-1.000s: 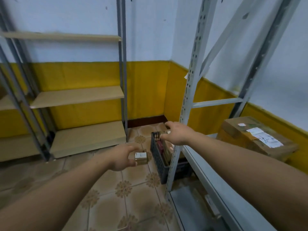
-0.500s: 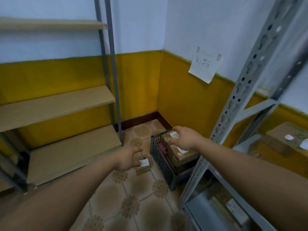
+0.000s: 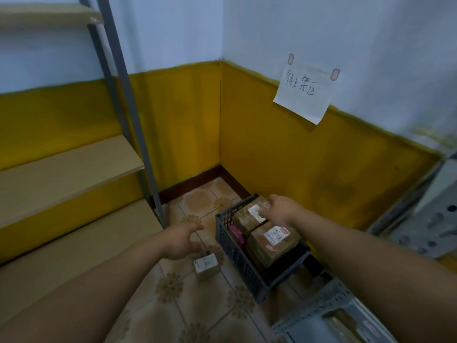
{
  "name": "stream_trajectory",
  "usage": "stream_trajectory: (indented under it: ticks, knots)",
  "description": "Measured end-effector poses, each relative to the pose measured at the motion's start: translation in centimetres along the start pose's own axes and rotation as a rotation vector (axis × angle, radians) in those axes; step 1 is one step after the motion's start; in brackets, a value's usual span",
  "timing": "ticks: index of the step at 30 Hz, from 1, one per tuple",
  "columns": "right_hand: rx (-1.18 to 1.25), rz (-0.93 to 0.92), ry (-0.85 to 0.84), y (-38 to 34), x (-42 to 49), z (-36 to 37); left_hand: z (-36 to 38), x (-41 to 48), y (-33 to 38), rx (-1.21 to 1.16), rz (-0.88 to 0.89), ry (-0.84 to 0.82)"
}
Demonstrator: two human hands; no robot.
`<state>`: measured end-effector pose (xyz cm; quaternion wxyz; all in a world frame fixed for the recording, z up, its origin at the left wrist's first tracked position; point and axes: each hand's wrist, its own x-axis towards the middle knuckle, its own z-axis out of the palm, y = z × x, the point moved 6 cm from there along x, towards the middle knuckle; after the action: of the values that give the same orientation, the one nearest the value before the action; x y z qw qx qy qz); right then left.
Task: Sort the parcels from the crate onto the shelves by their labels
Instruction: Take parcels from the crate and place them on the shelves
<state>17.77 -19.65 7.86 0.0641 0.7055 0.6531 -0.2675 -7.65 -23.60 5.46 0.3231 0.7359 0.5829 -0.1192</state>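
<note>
A dark grey plastic crate (image 3: 236, 256) stands on the tiled floor (image 3: 197, 313) near the corner of the room, its long side along the yellow right-hand wall. Two brown parcels with white labels fill its right side. The far parcel (image 3: 248, 216) lies at the crate's back end and the near parcel (image 3: 272, 243) just in front of it, the two touching. A pink packet (image 3: 237, 234) is wedged between them and the crate's left wall. The right hand (image 3: 280, 211) rests on top of the far parcel, its fingers curled over the parcel's right edge and its thumb on the label, gripping it. The left hand (image 3: 181, 240) hangs over the floor to the left of the crate, fingers loosely spread and holding nothing. A small parcel (image 3: 206, 266) with a white label lies on the floor just beneath its fingertips and near the crate's left wall; I cannot tell whether the hand touches it. Wooden shelves (image 3: 61, 169) on a grey post (image 3: 128, 125) run along the left wall. A handwritten paper note (image 3: 306, 92) is taped to the right wall above the crate. A perforated metal rack (image 3: 420, 233) stands at the right edge of the floor.
</note>
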Motion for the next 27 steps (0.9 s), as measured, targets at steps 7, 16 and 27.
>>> stream_trajectory:
  ticks: [7,16,27]
  knots:
    - [0.039,0.173,0.017,0.0,7.3,-1.2,-4.6,8.6,-5.0,-0.006,0.028,-0.095]
    - [0.154,0.393,0.03,-0.6,13.0,-0.5,-10.6,20.6,-7.4,0.146,0.177,-0.266]
    - [0.37,0.612,0.049,10.9,16.7,2.1,-8.9,34.2,1.4,0.293,0.297,-0.355]
